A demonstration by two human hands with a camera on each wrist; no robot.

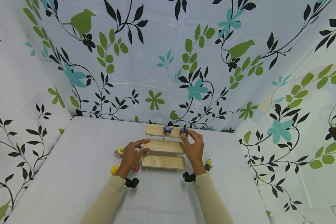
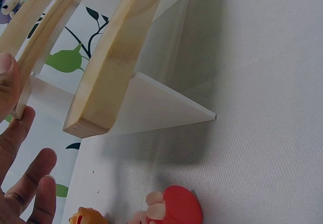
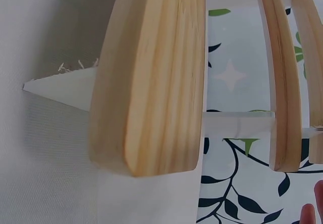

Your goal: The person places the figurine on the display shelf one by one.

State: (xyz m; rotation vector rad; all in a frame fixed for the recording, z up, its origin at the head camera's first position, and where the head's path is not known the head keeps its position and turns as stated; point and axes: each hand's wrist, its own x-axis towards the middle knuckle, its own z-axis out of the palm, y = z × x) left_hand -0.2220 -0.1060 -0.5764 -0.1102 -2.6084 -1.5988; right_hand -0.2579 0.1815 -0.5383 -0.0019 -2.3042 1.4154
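Observation:
A three-step wooden display stand (image 1: 163,162) with white side supports stands on the white table. My left hand (image 1: 131,155) grips the left end of its middle shelf (image 1: 163,146), thumb above and a finger beneath in the left wrist view. At the right end of the top shelf (image 1: 153,130), my right hand (image 1: 195,150) pinches a small dark blue figurine (image 1: 182,131) between thumb and fingers. A purple figurine (image 1: 167,130) sits near the middle of that shelf. Only fingertips (image 3: 308,214) of the right hand show in the right wrist view; the blue figurine is outside it.
Left of the stand lie a pink-and-green figurine (image 1: 119,151), a yellow one (image 1: 114,170) and a red one (image 1: 136,168), partly behind my left hand. A figurine with a yellow top (image 1: 208,165) stands beside my right wrist. A leaf-patterned cloth (image 1: 156,77) hangs behind the table.

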